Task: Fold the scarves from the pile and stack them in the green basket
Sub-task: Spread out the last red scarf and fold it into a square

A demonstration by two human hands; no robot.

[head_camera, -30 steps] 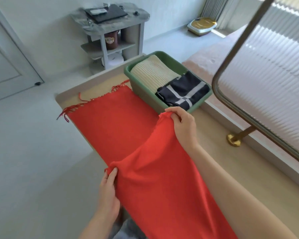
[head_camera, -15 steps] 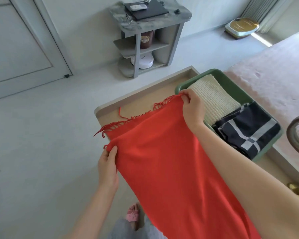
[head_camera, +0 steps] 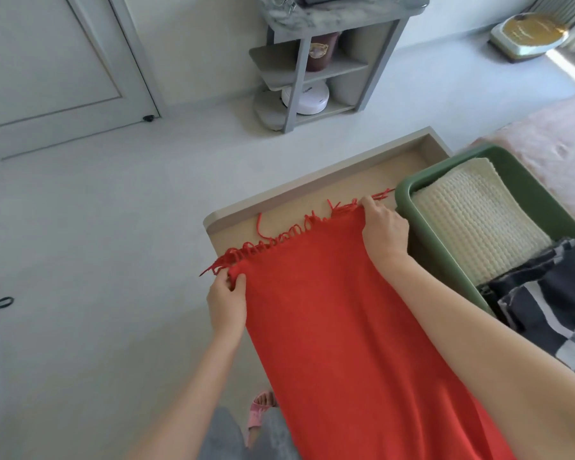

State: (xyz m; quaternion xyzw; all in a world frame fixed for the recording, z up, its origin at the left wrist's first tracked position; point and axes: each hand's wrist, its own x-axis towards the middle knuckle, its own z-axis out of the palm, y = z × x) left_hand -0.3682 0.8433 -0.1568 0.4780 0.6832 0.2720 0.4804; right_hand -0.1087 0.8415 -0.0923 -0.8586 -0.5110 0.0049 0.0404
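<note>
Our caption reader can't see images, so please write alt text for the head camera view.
The left hand and right hand each pinch a fringed corner of a red scarf spread along a wooden bench. To its right, a green basket holds a folded cream scarf and a dark checked scarf.

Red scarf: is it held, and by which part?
Yes. The left hand pinches the red scarf at one corner of its fringed edge; the right hand grips the opposite corner.

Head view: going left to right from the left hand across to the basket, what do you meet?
left hand → red scarf → right hand → green basket → cream knitted scarf
</note>
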